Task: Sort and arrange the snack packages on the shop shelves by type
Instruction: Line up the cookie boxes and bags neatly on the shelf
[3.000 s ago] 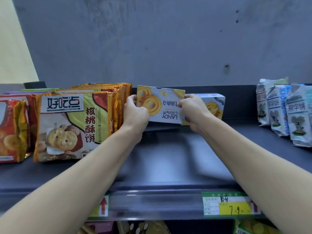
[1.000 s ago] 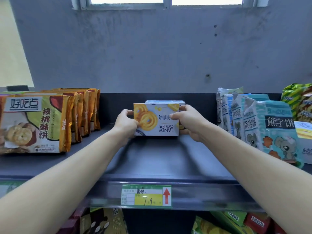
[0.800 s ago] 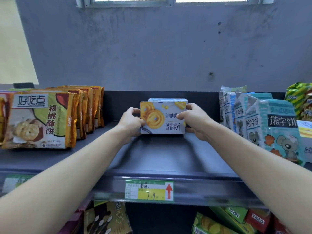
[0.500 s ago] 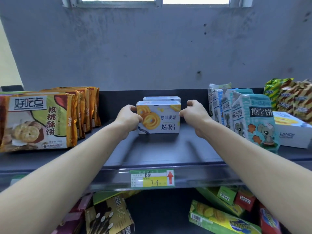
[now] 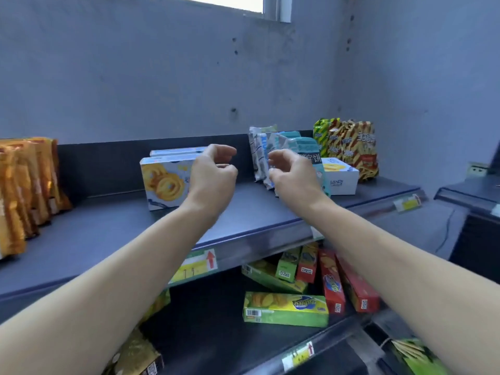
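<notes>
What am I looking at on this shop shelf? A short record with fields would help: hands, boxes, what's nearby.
cookie boxes: two upright, one behind the other, on the upper shelf
left hand: empty, fingers loosely curled, before the cookie boxes
right hand: empty, loosely curled, before the teal biscuit bags
third cookie box: lying flat, right of those bags
lower shelf: green box and red boxes, jumbled

On my feed, a bare left forearm [image 5: 108, 280] fills the lower left of the frame and a bare right forearm [image 5: 405, 266] the lower right. The left hand [image 5: 213, 171] and right hand [image 5: 292, 171] are ungloved, wrists uncovered.
</notes>
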The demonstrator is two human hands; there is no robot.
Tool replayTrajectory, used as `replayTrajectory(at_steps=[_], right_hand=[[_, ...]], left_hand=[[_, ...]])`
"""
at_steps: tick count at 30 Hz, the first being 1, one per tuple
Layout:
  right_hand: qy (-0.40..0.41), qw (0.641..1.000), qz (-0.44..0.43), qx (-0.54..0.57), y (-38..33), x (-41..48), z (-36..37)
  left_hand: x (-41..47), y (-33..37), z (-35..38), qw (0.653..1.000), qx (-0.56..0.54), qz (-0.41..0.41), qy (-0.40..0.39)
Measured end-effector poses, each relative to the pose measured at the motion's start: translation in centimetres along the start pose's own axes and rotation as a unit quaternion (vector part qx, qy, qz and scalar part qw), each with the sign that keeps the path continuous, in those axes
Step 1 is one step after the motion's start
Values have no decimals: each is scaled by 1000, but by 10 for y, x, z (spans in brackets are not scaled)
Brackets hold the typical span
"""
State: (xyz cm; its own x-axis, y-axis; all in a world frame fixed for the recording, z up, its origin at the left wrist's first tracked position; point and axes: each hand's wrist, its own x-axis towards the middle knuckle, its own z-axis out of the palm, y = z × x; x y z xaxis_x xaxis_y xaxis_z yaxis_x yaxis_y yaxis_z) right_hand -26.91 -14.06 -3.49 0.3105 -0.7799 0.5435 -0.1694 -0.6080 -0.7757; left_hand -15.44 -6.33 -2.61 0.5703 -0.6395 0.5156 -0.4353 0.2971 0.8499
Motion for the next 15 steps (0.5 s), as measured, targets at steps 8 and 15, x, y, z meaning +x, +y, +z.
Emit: replayTrajectory(at_steps=[8,15], right_hand=[[155,983,95,-16,44,5,-112],[173,975,133,25,84,30,-169]], left_hand=[[-29,28,86,981,-91,-53,-161],[-37,39,164,923,-157,-228,-270]])
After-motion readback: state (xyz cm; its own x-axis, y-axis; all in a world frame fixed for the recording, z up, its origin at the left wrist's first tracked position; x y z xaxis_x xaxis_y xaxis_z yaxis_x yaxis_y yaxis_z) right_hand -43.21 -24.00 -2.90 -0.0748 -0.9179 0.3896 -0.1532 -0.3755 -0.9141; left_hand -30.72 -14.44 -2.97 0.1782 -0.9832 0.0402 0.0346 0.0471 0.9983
